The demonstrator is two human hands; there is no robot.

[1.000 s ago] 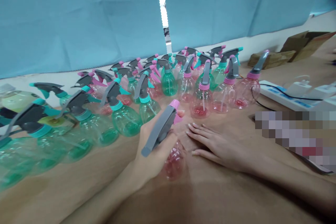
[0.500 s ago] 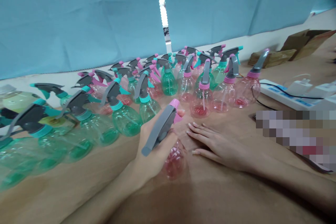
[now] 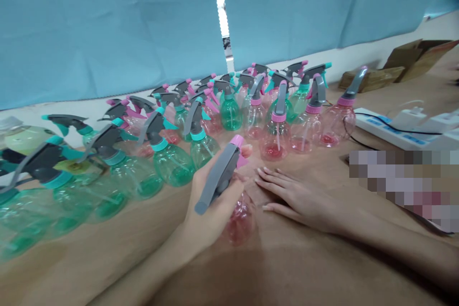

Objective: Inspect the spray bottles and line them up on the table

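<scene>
My left hand [image 3: 214, 196] is wrapped round the neck of a pink spray bottle [image 3: 241, 222] standing on the table. Its grey sprayer head with a pink nozzle points away from me, and my fingers partly hide the pink trigger. My right hand [image 3: 292, 196] lies flat on the table just right of that bottle, fingers stretched out and holding nothing. Just beyond my hands stands another pink spray bottle [image 3: 275, 139] with pink liquid at its bottom. A green spray bottle [image 3: 174, 167] with a turquoise collar is left of my left hand.
Several more green and pink spray bottles fill the left side and back, before a blue cloth [image 3: 143, 24]. A white power strip [image 3: 389, 129] with plugs and a black cable lies at the right. Behind it is a cardboard box [image 3: 412, 62]. A blurred-out flat object [image 3: 405, 186] lies nearer.
Almost nothing differs. The sprayer head in my left hand has shifted very slightly, and my right hand stays flat in place.
</scene>
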